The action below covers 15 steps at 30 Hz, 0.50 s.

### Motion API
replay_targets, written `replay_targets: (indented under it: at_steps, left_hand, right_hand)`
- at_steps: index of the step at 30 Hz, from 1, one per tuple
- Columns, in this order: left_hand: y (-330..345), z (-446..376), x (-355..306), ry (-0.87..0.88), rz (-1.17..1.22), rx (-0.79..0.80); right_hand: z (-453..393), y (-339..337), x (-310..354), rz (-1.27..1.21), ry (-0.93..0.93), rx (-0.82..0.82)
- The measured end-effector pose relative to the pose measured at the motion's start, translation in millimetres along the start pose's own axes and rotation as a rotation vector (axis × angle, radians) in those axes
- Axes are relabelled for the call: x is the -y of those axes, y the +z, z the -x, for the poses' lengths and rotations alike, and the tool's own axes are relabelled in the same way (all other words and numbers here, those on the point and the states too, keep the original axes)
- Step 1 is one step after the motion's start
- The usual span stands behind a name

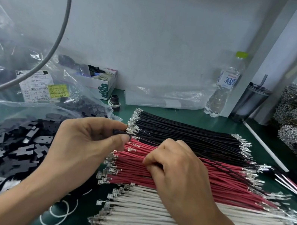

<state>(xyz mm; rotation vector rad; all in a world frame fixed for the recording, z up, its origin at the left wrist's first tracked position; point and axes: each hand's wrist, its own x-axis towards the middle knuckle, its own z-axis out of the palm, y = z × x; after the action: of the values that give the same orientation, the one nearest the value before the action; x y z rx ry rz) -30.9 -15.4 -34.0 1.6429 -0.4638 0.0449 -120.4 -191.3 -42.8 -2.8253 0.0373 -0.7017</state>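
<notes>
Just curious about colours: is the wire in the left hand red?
No, the left hand pinches the end of a black wire, above the red wires.

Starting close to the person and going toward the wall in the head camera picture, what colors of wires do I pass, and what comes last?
white wires → red wires → black wires → water bottle, standing by the wall.

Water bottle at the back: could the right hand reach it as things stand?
Probably yes. The bottle stands upright past the flat black wires, with nothing tall between it and the right hand, though its fingers are curled over the red wires.
</notes>
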Motion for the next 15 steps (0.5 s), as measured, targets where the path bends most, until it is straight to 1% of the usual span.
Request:
replay_targets:
  at_steps: [4, 12, 15]
  left_hand:
    - [-1, -1, -1, -0.013, 0.033, -0.013]
    - [-1, 0, -2, -0.024, 0.043, -0.015]
    - [-3, -1, -3, -0.031, 0.065, -0.027]
  right_hand:
    - [0, 1, 0, -0.002, 0.017, -0.033]
    - [-3, -4, -2, -0.001, 0.001, -0.002]
    - [-1, -13, -8, -0.042, -0.028, -0.049]
